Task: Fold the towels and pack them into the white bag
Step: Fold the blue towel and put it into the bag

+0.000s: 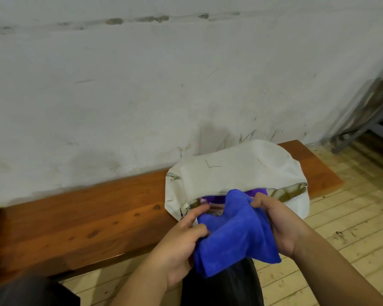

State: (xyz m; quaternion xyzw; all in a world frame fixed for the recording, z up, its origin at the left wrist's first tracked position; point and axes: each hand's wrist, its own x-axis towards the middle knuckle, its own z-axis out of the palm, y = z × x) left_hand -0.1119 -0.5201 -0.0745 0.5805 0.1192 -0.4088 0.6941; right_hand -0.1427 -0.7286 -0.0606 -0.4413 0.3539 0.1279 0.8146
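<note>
You are holding the blue towel with both hands at the unzipped mouth of the white bag, which lies on the wooden table. Your left hand and right hand have the fingers clamped on the towel's sides. A purple towel is already inside; the blue one is not yet pushed in.

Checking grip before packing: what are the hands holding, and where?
The blue towel: left hand grips its left side, right hand its right side, at the bag mouth.
</note>
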